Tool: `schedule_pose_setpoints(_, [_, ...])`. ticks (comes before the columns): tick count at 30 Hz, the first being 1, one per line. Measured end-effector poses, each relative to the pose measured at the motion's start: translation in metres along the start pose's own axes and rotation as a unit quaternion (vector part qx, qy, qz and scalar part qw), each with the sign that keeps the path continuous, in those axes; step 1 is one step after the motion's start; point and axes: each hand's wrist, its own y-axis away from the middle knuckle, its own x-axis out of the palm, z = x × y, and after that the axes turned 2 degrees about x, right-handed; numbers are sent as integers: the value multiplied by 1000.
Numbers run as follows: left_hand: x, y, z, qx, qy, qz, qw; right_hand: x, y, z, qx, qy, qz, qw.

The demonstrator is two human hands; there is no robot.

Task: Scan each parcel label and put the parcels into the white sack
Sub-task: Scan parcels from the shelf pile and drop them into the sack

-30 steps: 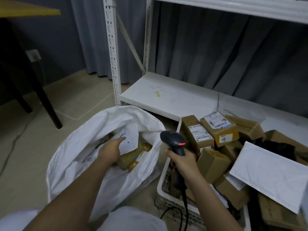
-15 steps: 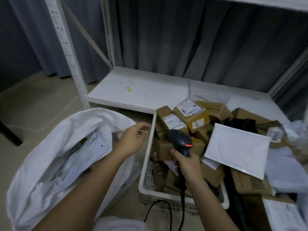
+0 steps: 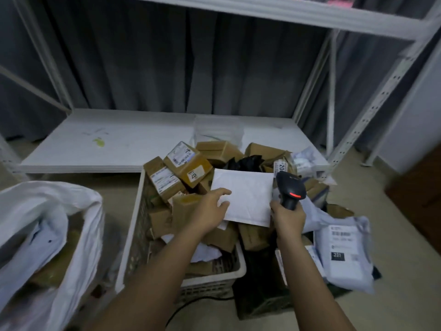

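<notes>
Grey curtain, white envelope (image 3: 245,195) (blank, creased)

"07" showing on a small sticker on the brown box (image 3: 188,163) at frame centre, "221" reading white on a black patch on the grey mailer bag (image 3: 343,249) at lower right, "20" partly showing on a label (image 3: 280,167) right of centre, other label print too blurred to read

Both forearms bare; no sleeves, gloves or jewellery.

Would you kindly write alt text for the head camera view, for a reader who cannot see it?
A person's left hand takes hold of a white envelope atop a crate piled with cardboard parcels, while the right hand grips a barcode scanner. A white sack stands open at the left.
</notes>
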Motion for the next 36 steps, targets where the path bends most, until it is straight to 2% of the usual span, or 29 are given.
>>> schedule_pose_setpoints(2, [20,-5,-1,10,-28,46,998,-5,-17,3,19,23,7,1000])
schedule_pose_setpoints(5, [40,-11,-3,-27,-41,105,993,-5,-26,7,54,35,68,996])
schedule_pose_setpoints(8, [52,-13,-6,-69,-19,109,991,-6,-25,10,75,25,126,989])
schedule_pose_setpoints(13, [45,-8,-16,-102,92,67,988,-16,-13,14,73,-50,237,967])
schedule_pose_setpoints(16, [31,1,-23,-80,117,38,989,-14,-2,18,64,-90,304,946])
schedule_pose_setpoints(18, [18,6,-23,-42,107,-11,993,-9,4,18,68,-119,333,933])
schedule_pose_setpoints(21, [-11,17,-19,-8,75,-93,993,4,9,17,45,-126,310,941])
schedule_pose_setpoints(25, [-61,34,-16,6,73,-222,972,22,21,22,-10,-88,278,956])
schedule_pose_setpoints(29, [-104,53,-15,8,56,-256,965,45,41,39,-117,-34,238,964])
schedule_pose_setpoints(32, [-130,70,-20,6,25,-243,970,61,57,57,-170,10,305,937])
schedule_pose_setpoints(36, [-159,92,-21,8,58,-282,958,78,82,68,-147,52,365,918])
